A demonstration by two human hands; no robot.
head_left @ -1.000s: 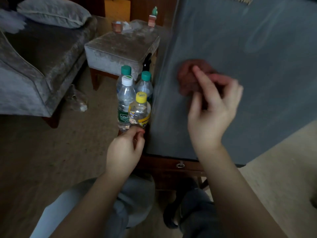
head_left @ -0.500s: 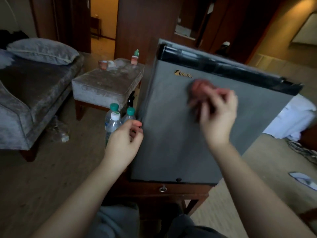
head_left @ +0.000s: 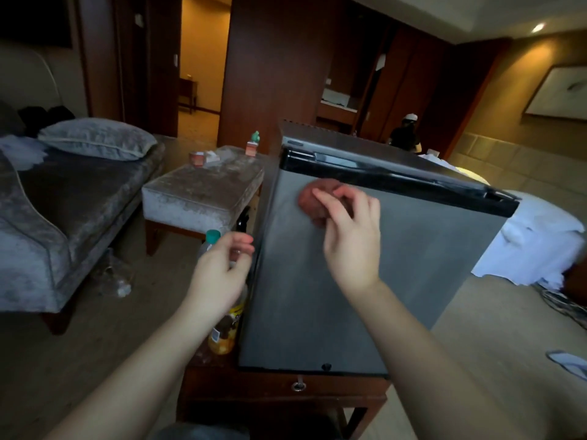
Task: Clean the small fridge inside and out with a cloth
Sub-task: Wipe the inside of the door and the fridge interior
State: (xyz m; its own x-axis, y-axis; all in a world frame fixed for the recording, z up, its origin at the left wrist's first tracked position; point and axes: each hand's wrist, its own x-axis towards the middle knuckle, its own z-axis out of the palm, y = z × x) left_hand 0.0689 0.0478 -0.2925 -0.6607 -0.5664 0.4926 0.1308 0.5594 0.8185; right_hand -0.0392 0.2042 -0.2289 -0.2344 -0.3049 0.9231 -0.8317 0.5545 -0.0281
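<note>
The small grey fridge (head_left: 413, 265) with a black top strip stands on a low wooden table (head_left: 286, 392), its door closed and facing me. My right hand (head_left: 349, 236) presses a bunched reddish-brown cloth (head_left: 313, 198) against the upper left of the door, fingers curled over it. My left hand (head_left: 222, 271) hovers by the fridge's left edge, fingers loosely curled, holding nothing I can see.
Several water and drink bottles (head_left: 227, 328) stand on the table left of the fridge, partly behind my left hand. A grey ottoman (head_left: 203, 192) and sofa (head_left: 63, 201) lie to the left. White linen (head_left: 533, 249) is heaped at the right. A person sits far back.
My view has risen, showing the fridge top and room. My right hand with the cloth has slid left along the upper part of the door. My left hand stays at the fridge's left edge.
</note>
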